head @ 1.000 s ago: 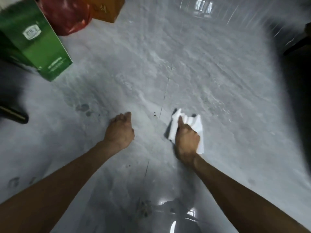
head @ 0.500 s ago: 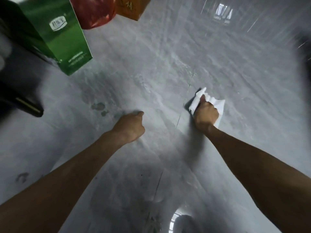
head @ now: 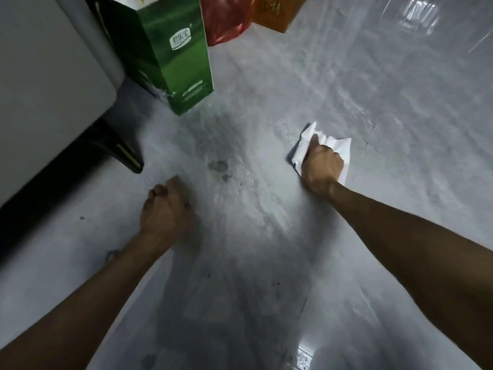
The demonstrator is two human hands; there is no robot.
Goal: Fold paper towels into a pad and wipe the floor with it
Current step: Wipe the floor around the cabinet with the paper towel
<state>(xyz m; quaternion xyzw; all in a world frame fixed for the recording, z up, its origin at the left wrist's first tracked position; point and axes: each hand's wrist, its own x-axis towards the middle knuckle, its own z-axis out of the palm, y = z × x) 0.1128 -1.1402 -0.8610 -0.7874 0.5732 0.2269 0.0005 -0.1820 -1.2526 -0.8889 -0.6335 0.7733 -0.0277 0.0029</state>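
— What colour was the floor (head: 346, 76)?
— Mottled grey, with darker spots (head: 218, 166) near the middle. The pad (head: 342, 145) was white.
— And far left?
— A green box (head: 184, 62) with a white logo (head: 181, 41), a red bag (head: 226, 20), an orange box (head: 277, 12).

The green box (head: 170, 57) is cut off by the top edge and its print is too blurred to read; right of it the red bag (head: 226, 20) and orange box (head: 277, 12) are likewise cropped, and below and right of it the right hand (head: 322, 166) hides the middle of the paper pad (head: 340, 149).
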